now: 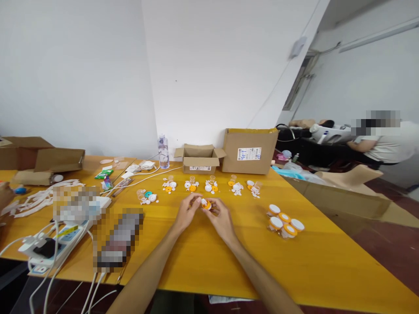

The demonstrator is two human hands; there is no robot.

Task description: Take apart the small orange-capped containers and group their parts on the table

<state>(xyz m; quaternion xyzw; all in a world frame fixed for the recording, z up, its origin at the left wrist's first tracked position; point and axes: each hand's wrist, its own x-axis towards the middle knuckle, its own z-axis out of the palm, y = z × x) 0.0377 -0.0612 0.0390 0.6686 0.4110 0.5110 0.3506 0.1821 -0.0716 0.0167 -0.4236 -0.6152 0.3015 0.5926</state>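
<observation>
"Before I log the counts, what are the hands doing?"

"Near each other over the middle of the table (203,266). Left hand (187,211) has its fingertips pinched on one orange-and-white piece (206,204); right hand (222,216) is curled on its orange edge. Both clamped on it, fingers bent (whether it touches the tabletop, can't tell)."

"Near left?"

"One power strip (67,235), cables plugged in, and one blurred-out device (120,240)."

"Right of the hands?"

"Five capped cups (290,230) bunched together, white discs on top, orange rims on some."

"Beyond the hands?"

"Six loose part sets (211,186) in a rough row, small white bits in each. Five have orange discs, the leftmost a teal ring (148,194). Green packet (104,174) further left, one."

"Back edge?"

"One clear bottle (163,152), one small carton (199,162) with flaps up, one large carton (250,150), closed. Both carry labels: print too small to read, blue handwriting on the large one, illegible. Far right, one person (386,146) in a white top."
</observation>
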